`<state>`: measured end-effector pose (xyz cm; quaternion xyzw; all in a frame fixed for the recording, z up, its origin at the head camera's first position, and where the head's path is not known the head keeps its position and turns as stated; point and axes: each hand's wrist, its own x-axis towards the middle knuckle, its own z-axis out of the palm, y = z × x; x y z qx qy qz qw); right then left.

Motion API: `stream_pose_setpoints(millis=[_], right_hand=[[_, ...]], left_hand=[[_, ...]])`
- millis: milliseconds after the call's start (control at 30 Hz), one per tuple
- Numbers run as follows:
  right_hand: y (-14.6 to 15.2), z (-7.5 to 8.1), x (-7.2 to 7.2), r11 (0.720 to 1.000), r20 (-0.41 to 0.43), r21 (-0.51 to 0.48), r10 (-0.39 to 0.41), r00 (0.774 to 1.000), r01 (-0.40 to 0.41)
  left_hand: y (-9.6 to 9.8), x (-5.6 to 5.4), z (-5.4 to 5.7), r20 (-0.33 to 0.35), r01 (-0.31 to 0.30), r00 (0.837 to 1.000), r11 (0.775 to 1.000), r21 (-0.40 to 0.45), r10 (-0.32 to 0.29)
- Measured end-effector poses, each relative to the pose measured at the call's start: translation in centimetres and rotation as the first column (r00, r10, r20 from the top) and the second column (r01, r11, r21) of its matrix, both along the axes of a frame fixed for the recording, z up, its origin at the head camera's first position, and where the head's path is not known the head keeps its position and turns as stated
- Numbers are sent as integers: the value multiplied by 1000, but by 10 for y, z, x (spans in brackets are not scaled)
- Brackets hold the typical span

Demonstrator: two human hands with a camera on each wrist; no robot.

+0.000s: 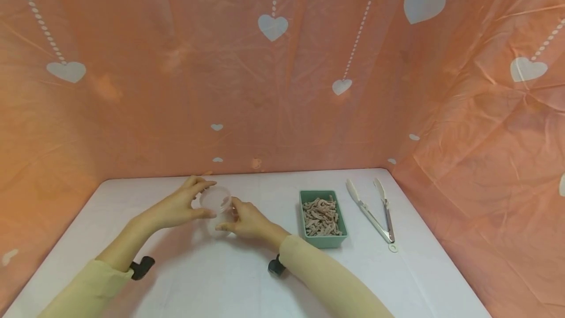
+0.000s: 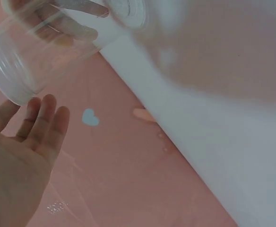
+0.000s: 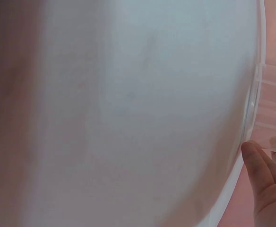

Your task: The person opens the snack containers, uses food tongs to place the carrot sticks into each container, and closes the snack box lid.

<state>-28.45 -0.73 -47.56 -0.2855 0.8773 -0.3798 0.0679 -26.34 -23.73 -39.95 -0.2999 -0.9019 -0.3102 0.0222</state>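
A clear plastic jar is held above the left part of the white table, its mouth tilted up toward the head camera. My right hand grips its side, and those fingers show through and behind the clear wall in the left wrist view. Spread on the other side is my left hand, thumb and fingers apart around the ridged rim. In the left wrist view its fingertips lie right at that rim, without closing round it. The right wrist view catches only part of the right hand and the jar wall.
A green rectangular container full of greyish-brown strips stands right of the hands. Farther right, spread metal tongs with pale tips lie on the white table. An orange curtain with white hearts surrounds the table's back and sides.
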Motion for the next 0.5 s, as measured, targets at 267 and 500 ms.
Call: stream_pose_setpoints(millis=[267, 500], right_hand=[[0, -2, -1, 1000, 20, -1, -5, 1000, 5], [-1, -1, -1, 1000, 19, 7, -9, 1000, 9]], left_hand=[[-3, 2, 7, 63, 100, 993, 995, -21, -98], [-2, 3, 12, 61, 133, 989, 991, -21, -132]])
